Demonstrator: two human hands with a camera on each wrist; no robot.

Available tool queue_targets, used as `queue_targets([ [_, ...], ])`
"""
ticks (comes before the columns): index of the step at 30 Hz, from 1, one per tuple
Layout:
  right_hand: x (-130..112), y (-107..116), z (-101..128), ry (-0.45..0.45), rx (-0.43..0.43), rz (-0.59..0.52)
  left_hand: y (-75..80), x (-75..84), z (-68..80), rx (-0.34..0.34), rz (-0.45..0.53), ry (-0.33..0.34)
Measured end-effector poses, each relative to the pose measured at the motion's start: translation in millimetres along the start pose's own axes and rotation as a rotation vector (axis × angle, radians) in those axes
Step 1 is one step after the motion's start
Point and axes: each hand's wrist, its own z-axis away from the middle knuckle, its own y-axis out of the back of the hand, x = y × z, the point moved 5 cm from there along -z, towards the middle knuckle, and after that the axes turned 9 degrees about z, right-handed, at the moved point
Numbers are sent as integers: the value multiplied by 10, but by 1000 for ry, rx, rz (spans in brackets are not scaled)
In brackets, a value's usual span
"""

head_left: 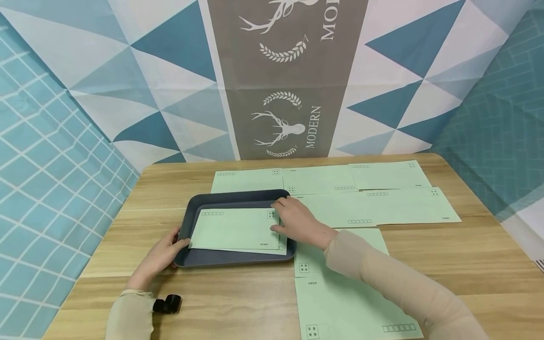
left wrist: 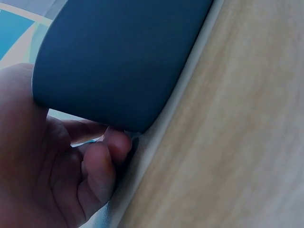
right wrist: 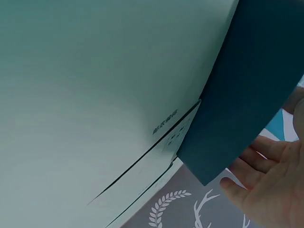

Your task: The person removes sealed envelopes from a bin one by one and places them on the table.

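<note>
A dark blue-grey tray point(head_left: 238, 259) sits on the wooden table, holding a few pale green envelopes point(head_left: 238, 229) that overlap slightly. My left hand point(head_left: 163, 250) grips its left side, thumb at the rim; in the left wrist view the fingers point(left wrist: 97, 173) curl in under the tray's edge. Over the tray's right side reaches my right hand point(head_left: 299, 222), thumb and fingers apart above the envelopes' right end. The right wrist view shows its fingers point(right wrist: 251, 171) loosely bent beside the tray wall point(right wrist: 247, 85); whether they touch it is unclear.
Several more green envelopes lie flat in two rows behind the tray, such as one at the back right point(head_left: 388, 175). Others, including a near one point(head_left: 348, 307), lie to the right under my right forearm. A patterned cloth point(head_left: 280, 71) hangs behind the table.
</note>
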Motion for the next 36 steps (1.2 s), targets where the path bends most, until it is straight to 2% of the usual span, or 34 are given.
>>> queue_targets([
  [7, 1, -110, -49, -13, -127, 57, 0, -2, -6, -3, -3, 3],
  [13, -5, -154, -66, -54, -168, 90, -3, 20, 17, -4, -8, 4],
  [18, -23, -178, -55, -47, -191, 125, -6, 29, 29, -2, -7, 1],
  [30, -19, -207, -38, -38, -136, 72, -8, 9, 16, -3, 3, 5],
  [36, -14, -177, -34, -40, -77, 59, -4, 16, 20, 1, 10, 9],
])
